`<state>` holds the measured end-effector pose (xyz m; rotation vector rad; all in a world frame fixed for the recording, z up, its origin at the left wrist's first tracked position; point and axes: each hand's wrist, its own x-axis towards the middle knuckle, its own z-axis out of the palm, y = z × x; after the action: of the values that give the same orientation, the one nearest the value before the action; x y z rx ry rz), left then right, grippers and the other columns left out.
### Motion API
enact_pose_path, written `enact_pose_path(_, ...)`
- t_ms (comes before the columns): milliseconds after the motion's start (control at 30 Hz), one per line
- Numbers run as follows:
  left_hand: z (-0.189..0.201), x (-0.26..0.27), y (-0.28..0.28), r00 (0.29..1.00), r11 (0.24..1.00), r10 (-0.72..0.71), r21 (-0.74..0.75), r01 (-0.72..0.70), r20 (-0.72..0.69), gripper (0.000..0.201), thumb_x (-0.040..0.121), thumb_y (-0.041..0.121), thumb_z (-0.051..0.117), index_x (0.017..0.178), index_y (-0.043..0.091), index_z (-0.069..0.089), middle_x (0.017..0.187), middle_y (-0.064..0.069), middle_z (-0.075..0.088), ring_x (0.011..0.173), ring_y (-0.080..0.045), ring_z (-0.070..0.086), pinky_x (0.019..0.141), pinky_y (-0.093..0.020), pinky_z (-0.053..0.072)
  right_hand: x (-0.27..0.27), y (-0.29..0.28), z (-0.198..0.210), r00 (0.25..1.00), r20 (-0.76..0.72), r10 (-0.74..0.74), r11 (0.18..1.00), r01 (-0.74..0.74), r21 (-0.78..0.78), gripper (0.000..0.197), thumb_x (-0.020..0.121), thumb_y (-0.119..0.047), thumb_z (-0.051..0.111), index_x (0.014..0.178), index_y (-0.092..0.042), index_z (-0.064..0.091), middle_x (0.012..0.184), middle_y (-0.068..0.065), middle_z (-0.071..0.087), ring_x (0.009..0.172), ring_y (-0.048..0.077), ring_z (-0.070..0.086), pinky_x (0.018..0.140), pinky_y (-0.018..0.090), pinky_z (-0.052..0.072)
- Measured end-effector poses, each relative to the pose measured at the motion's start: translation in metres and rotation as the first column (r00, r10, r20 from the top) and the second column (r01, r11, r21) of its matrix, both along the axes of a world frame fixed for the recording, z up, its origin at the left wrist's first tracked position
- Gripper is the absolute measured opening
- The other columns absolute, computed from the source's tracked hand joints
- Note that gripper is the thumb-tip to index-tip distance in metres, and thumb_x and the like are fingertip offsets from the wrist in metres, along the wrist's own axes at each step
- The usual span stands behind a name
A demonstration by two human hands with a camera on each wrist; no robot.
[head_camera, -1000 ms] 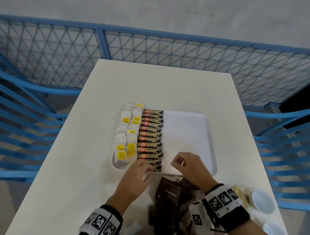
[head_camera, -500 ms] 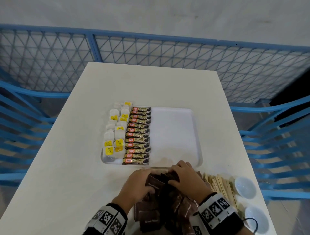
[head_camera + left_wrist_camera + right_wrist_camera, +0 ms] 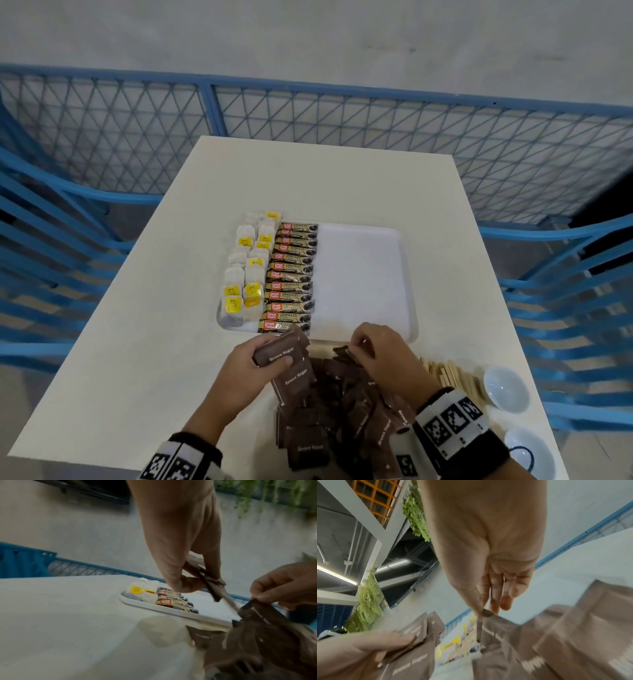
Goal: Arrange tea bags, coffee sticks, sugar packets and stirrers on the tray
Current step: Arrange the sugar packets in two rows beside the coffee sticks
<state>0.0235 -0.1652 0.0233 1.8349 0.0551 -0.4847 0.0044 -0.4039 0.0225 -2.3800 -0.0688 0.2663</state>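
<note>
Both hands have lifted brown sugar packets from the pile [image 3: 342,411] — left hand [image 3: 255,365] grips a few, right hand [image 3: 380,353] pinches one. Tea bags [image 3: 245,274] and coffee sticks [image 3: 291,277] fill the tray [image 3: 363,274]; stirrers [image 3: 452,375] wait beside it.

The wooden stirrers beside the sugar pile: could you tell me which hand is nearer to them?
Right. The right hand is just left of the wooden stirrers; the left hand lies beyond it.

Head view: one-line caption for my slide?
Left hand and right hand gather brown sugar packets beside the half-filled tray.
</note>
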Motion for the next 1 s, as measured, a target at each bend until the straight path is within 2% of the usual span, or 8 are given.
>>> enact_pose_path(200, 0.015, 0.008, 0.0, 0.98, 0.947, 0.113, -0.282, -0.156, -0.163, 0.027, 0.079, -0.006, 0.065, 0.102, 0.009, 0.064, 0.085, -0.003, 0.075, 0.078, -0.013, 0.07, 0.064, -0.02, 0.054, 0.0, 0.011, 0.043, 0.978, 0.008, -0.209, 0.947, 0.2, 0.251, 0.015, 0.093, -0.016, 0.052, 0.082, -0.026, 0.047, 0.083, -0.002, 0.066, 0.075, 0.009, 0.062, 0.062, 0.016, 0.048)
enact_pose_path(300, 0.024, 0.01, -0.003, 0.978, 0.921, 0.096, -0.356, -0.158, -0.187, 0.029, 0.079, -0.006, 0.064, 0.105, 0.008, 0.065, 0.089, -0.005, 0.075, 0.079, -0.015, 0.071, 0.062, -0.021, 0.053, 0.004, 0.026, 0.059, 0.979, -0.051, -0.199, 0.887, 0.202, 0.415, 0.013, 0.092, -0.013, 0.054, 0.082, -0.02, 0.05, 0.073, -0.003, 0.063, 0.058, 0.005, 0.053, 0.056, 0.014, 0.043)
enact_pose_path(367, 0.031, 0.01, -0.005, 0.978, 0.9, 0.061, -0.413, -0.141, -0.201, 0.029, 0.082, -0.007, 0.059, 0.105, 0.007, 0.067, 0.091, -0.008, 0.074, 0.078, -0.017, 0.071, 0.061, -0.022, 0.053, 0.005, 0.041, 0.062, 0.984, -0.087, -0.156, 0.854, 0.179, 0.489, 0.01, 0.092, -0.012, 0.055, 0.084, -0.017, 0.052, 0.073, -0.003, 0.06, 0.061, 0.006, 0.053, 0.056, 0.015, 0.043)
enact_pose_path(533, 0.042, 0.013, -0.002, 0.95, 0.847, 0.018, -0.501, -0.18, -0.312, 0.029, 0.087, -0.004, 0.045, 0.09, 0.01, 0.071, 0.076, -0.008, 0.07, 0.064, -0.015, 0.066, 0.056, -0.024, 0.051, 0.009, 0.078, 0.057, 0.989, 0.035, -0.144, 0.914, 0.12, 0.388, 0.005, 0.092, -0.016, 0.055, 0.088, -0.016, 0.052, 0.073, -0.004, 0.054, 0.057, 0.0, 0.047, 0.055, 0.01, 0.04)
enact_pose_path(767, 0.041, 0.025, 0.021, 0.844, 0.722, -0.074, -0.612, -0.323, -0.532, 0.042, 0.072, 0.008, 0.047, 0.11, 0.007, 0.064, 0.088, -0.017, 0.07, 0.069, -0.029, 0.067, 0.085, -0.046, 0.049, 0.014, 0.11, 0.055, 0.985, 0.108, -0.131, 0.969, 0.105, 0.224, 0.004, 0.094, -0.016, 0.047, 0.09, -0.015, 0.047, 0.064, -0.008, 0.045, 0.055, 0.003, 0.041, 0.053, 0.015, 0.033)
enact_pose_path(833, 0.041, 0.025, 0.026, 0.83, 0.717, -0.122, -0.627, -0.306, -0.545, 0.034, 0.079, 0.014, 0.046, 0.101, 0.008, 0.071, 0.091, -0.018, 0.071, 0.071, -0.031, 0.069, 0.084, -0.052, 0.05, 0.014, 0.116, 0.051, 0.983, 0.134, -0.127, 0.981, 0.105, 0.165, 0.004, 0.093, -0.015, 0.046, 0.093, -0.011, 0.047, 0.068, -0.006, 0.045, 0.061, 0.009, 0.043, 0.059, 0.024, 0.035)
enact_pose_path(900, 0.042, 0.025, 0.028, 0.814, 0.732, -0.154, -0.618, -0.287, -0.56, 0.033, 0.087, 0.026, 0.047, 0.088, 0.01, 0.076, 0.089, -0.017, 0.072, 0.071, -0.031, 0.07, 0.074, -0.052, 0.055, 0.012, 0.122, 0.047, 0.982, 0.146, -0.119, 0.989, 0.105, 0.103, 0.007, 0.093, -0.014, 0.044, 0.095, -0.008, 0.048, 0.075, -0.002, 0.047, 0.069, 0.016, 0.046, 0.063, 0.029, 0.036)
enact_pose_path(1000, 0.042, 0.02, 0.029, 0.835, 0.815, -0.161, -0.548, -0.189, -0.527, 0.028, 0.083, 0.027, 0.058, 0.1, 0.009, 0.071, 0.096, -0.018, 0.072, 0.075, -0.029, 0.071, 0.074, -0.049, 0.057, 0.007, 0.127, 0.041, 0.984, 0.148, -0.096, 0.994, 0.089, 0.055, 0.009, 0.092, -0.014, 0.046, 0.096, -0.007, 0.049, 0.079, 0.0, 0.047, 0.072, 0.015, 0.043, 0.056, 0.024, 0.028)
